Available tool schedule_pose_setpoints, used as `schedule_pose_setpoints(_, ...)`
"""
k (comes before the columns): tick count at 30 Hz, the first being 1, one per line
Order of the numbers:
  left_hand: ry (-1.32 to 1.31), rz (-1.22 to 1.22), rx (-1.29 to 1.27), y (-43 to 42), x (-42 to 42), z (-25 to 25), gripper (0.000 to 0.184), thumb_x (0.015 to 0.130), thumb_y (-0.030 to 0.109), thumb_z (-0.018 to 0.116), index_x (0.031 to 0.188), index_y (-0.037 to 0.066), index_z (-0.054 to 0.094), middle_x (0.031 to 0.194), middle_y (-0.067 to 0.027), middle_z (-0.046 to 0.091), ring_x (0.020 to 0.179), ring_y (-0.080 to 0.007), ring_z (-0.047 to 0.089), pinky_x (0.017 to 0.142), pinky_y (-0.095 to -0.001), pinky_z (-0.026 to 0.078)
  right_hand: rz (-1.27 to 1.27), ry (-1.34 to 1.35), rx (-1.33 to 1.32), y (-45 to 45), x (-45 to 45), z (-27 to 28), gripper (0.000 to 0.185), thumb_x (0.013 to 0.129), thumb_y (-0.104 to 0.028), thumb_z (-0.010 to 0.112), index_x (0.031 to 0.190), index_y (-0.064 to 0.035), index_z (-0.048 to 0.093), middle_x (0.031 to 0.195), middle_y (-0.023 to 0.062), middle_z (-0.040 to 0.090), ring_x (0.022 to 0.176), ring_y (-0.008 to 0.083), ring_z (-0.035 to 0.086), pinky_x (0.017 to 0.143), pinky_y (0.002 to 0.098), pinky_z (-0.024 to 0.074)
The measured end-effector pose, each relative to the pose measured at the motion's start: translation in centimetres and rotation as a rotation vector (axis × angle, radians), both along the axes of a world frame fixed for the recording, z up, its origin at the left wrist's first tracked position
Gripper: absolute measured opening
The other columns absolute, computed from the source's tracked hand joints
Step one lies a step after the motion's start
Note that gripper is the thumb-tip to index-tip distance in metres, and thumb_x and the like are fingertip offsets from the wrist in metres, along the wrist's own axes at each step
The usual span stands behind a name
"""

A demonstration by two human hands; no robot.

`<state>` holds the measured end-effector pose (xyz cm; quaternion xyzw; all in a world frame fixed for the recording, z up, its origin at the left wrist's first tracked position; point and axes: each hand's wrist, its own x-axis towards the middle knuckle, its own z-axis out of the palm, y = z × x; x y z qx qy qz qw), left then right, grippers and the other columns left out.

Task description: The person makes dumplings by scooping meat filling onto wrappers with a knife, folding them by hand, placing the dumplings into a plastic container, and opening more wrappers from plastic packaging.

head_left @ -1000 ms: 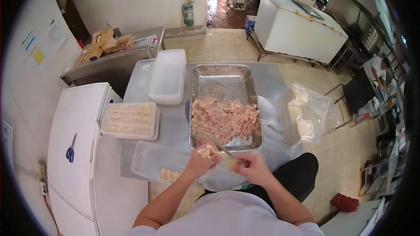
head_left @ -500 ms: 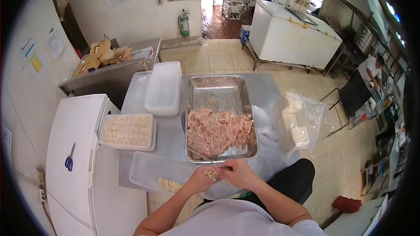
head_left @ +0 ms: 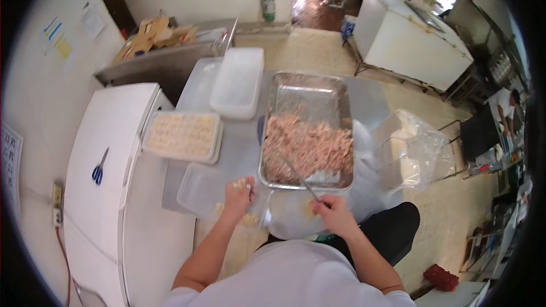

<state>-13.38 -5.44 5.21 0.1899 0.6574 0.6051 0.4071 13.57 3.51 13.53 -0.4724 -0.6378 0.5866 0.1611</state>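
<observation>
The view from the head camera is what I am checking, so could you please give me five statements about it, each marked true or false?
1. The right hand holds a long, thin tool. True.
2. The left hand is inside the metal tray. False: it is outside, to the tray's left, curled around a pale piece.
3. Pink mixture covers the tray's whole floor. False: the far part shows bare.
4. Blue-handled scissors lie on a white surface. True.
5. The clear plastic bag is left of the tray. False: it is on the right.
</observation>
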Motion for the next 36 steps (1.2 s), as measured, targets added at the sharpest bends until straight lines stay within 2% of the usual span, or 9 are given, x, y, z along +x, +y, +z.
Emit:
schedule_pose_setpoints(5,0.352,0.097,-0.259,-2.5,-5.3,0.9,0.04,0.098,0.029,0.068,0.066,0.006,0.059,0.059,-0.0001,0.055,0.053,-0.0103,0.051,0.048,-0.0311,0.038,0.002,0.018,-0.061,-0.2,0.0,-0.7,0.027,0.097,-0.022,0.068,0.08,-0.0012,0.071,0.066,-0.0041,0.056,0.062,0.0052,0.044,0.055,0.0258,0.0338)
schedule_pose_setpoints(8,0.627,-0.058,-0.469,-4.5,-7.8,0.3,0.041,0.095,0.03,0.072,0.069,0.001,0.06,0.062,-0.0037,0.058,0.057,-0.0156,0.056,0.053,-0.034,0.043,0.02,-0.028,-0.071,-0.2,-0.3,-0.3,0.028,0.098,-0.023,0.068,0.079,-0.0015,0.07,0.066,-0.0048,0.055,0.062,0.0044,0.044,0.055,0.0251,0.0331)
schedule_pose_setpoints(11,0.712,-0.13,-0.4,-7.0,-8.9,-0.5,0.036,0.09,0.026,0.075,0.073,-0.002,0.062,0.064,-0.0078,0.061,0.065,-0.0202,0.06,0.062,-0.0387,0.048,0.019,0.026,-0.091,-0.5,-0.4,-0.8,0.027,0.098,-0.023,0.067,0.083,-0.0015,0.071,0.067,-0.0053,0.056,0.061,0.0038,0.043,0.054,0.0248,0.0328)
schedule_pose_setpoints(14,0.519,-0.271,-0.626,-8.8,-11.4,-1.2,0.035,0.086,0.03,0.076,0.093,-0.004,0.07,0.084,-0.023,0.071,0.088,-0.0358,0.07,0.083,-0.0432,0.052,0.028,0.028,-0.104,-0.6,-0.7,-1.0,0.026,0.098,-0.023,0.067,0.085,-0.0009,0.071,0.068,-0.0052,0.057,0.061,0.0036,0.043,0.054,0.0245,0.0328)
schedule_pose_setpoints(17,0.731,-0.417,-0.843,-8.2,-10.9,2.7,0.034,0.086,0.029,0.074,0.094,-0.004,0.073,0.091,-0.0248,0.072,0.09,-0.04,0.07,0.083,-0.0452,0.053,0.019,0.026,-0.096,-0.9,-0.9,-1.5,0.026,0.098,-0.023,0.068,0.086,-0.0002,0.071,0.068,-0.005,0.058,0.061,0.0036,0.043,0.054,0.0244,0.0328)
schedule_pose_setpoints(20,0.836,-0.62,-0.973,-8.5,-12.0,0.6,0.035,0.085,0.031,0.074,0.093,-0.003,0.075,0.095,-0.0251,0.072,0.092,-0.0429,0.069,0.084,-0.0471,0.054,0.047,-0.005,-0.101,-0.7,-0.7,-1.4,0.023,0.098,-0.02,0.068,0.092,0.002,0.072,0.072,-0.0018,0.063,0.064,0.0048,0.049,0.057,0.0246,0.0381)
schedule_pose_setpoints(23,0.945,-0.629,-1.0,-9.1,-13.2,-3.1,0.034,0.084,0.038,0.073,0.087,0.004,0.078,0.092,-0.0208,0.072,0.089,-0.0402,0.069,0.079,-0.0478,0.054,0.043,0.004,-0.103,-0.9,-0.6,-1.9,0.023,0.098,-0.02,0.068,0.091,0.0017,0.072,0.071,-0.0026,0.063,0.062,0.0046,0.047,0.056,0.0244,0.0364)
schedule_pose_setpoints(29,0.819,-0.564,-0.953,-8.3,-12.6,-1.1,0.027,0.077,0.031,0.08,0.087,0.006,0.079,0.09,-0.0216,0.073,0.089,-0.0396,0.071,0.081,-0.0451,0.056,0.054,-0.014,-0.129,-1.2,-0.3,-2.3,0.023,0.098,-0.02,0.068,0.092,0.0021,0.073,0.071,-0.0032,0.062,0.062,0.0044,0.045,0.055,0.0246,0.0348)
schedule_pose_setpoints(36,0.83,-0.53,-0.92,-8.7,-12.5,-1.6,0.022,0.077,0.028,0.08,0.086,0.009,0.08,0.087,-0.0194,0.074,0.085,-0.0381,0.071,0.077,-0.0438,0.056,0.111,0.021,-0.106,-1.5,-0.6,-3.7,0.024,0.098,-0.02,0.068,0.095,0.0024,0.073,0.072,-0.0028,0.063,0.061,0.0046,0.045,0.054,0.0253,0.0356)
